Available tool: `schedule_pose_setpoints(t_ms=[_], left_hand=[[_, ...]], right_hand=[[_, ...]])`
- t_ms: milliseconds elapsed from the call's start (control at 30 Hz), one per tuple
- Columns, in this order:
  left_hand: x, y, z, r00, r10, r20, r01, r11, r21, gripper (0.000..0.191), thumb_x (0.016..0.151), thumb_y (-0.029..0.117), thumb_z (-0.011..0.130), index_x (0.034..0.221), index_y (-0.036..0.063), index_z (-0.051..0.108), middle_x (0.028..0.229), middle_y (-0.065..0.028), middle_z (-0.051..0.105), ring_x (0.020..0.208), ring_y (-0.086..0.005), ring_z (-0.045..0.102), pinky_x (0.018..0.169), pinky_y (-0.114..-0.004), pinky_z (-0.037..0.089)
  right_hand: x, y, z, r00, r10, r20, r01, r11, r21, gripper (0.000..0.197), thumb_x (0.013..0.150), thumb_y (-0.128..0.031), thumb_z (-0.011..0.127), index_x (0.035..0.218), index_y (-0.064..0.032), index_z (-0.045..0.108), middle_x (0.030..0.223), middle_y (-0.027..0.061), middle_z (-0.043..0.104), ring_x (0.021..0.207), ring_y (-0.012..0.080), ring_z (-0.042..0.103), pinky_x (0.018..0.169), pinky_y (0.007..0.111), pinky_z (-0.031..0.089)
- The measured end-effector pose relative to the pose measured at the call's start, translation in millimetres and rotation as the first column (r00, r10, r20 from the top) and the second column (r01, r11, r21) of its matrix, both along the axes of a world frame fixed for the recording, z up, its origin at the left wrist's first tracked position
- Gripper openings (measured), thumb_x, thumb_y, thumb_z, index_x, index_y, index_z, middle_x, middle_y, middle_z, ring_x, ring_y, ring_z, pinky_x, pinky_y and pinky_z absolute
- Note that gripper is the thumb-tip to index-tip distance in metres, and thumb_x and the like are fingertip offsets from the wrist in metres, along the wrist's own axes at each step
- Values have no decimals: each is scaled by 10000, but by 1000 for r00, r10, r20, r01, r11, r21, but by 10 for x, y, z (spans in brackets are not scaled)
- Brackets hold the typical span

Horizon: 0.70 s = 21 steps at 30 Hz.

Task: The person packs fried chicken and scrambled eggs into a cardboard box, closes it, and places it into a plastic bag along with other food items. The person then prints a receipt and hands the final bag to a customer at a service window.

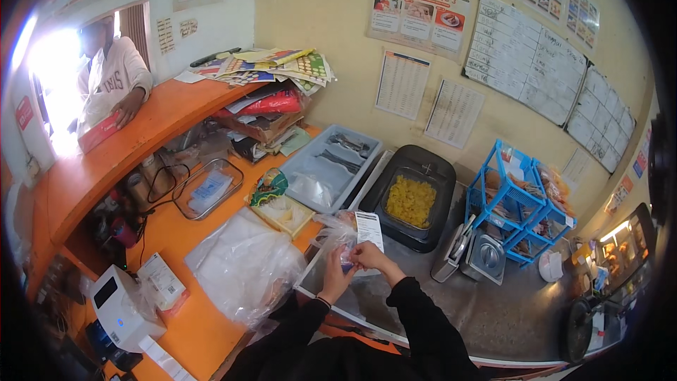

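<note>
Both hands meet at a small plastic packet [346, 257] with purple on it, above the left edge of the steel counter [492, 323]. My left hand [335, 280] grips it from the left, and the fingers of my right hand [372, 257] pinch its right side. Just beyond the fingers lies a clear plastic bag [338, 230], its contents hard to make out. A printed receipt [369, 228] stands behind my right hand. Left of my hands, a stack of clear plastic bags [246, 262] spreads over the orange counter [211, 346].
A black warmer [449, 169] holds yellow food. Left of it sits a grey cutlery tray [296, 169]. Blue basket racks [515, 243] and lidded steel containers [484, 254] stand right. A receipt printer [124, 301] is at lower left. A person [113, 74] stands beyond the raised orange ledge [180, 100].
</note>
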State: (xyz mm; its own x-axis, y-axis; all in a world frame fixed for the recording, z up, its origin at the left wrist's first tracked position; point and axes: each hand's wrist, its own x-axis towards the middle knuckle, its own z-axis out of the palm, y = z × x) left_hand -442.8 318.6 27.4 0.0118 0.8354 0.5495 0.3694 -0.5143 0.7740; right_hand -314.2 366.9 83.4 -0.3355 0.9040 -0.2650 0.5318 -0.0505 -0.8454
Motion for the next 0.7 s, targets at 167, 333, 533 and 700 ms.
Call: schedule_pose_setpoints(t_ms=[167, 333, 533, 700], left_hand=[[21, -27, 10, 997, 64, -49, -61, 997, 53, 550, 668, 140, 666, 1121, 26, 376, 1075, -188, 400, 1019, -369, 385, 862, -414, 322], [5, -25, 75, 977, 136, -167, -97, 971, 220, 268, 671, 203, 670, 871, 70, 552, 1047, -150, 440, 989, -333, 406, 838, -397, 330], [-8, -29, 67, 961, 156, -229, -103, 968, 227, 195, 677, 240, 663, 743, 73, 588, 1055, -147, 443, 989, -316, 408, 838, -404, 328], [-40, -28, 50, 970, 85, -229, -40, 980, 196, 240, 662, 270, 672, 777, 76, 592, 1084, -155, 426, 1018, -318, 388, 851, -408, 315]], right_hand=[[17, -3, 85, 986, -47, 158, 54, 998, -36, 191, 706, -132, 623, 635, 36, 570, 528, 85, 556, 420, 137, 535, 374, 260, 449], [98, -11, 196, 953, -89, 288, 98, 995, -14, 251, 671, -162, 667, 614, 59, 562, 534, 108, 563, 431, 159, 558, 390, 283, 473], [382, -121, 71, 958, -159, 241, 150, 987, 55, 274, 619, -191, 726, 599, 4, 535, 521, 83, 549, 405, 155, 531, 355, 266, 430], [569, -225, -58, 948, -215, 235, 108, 912, 396, 303, 603, -213, 730, 654, -14, 507, 567, 71, 554, 509, 177, 548, 453, 292, 424]])
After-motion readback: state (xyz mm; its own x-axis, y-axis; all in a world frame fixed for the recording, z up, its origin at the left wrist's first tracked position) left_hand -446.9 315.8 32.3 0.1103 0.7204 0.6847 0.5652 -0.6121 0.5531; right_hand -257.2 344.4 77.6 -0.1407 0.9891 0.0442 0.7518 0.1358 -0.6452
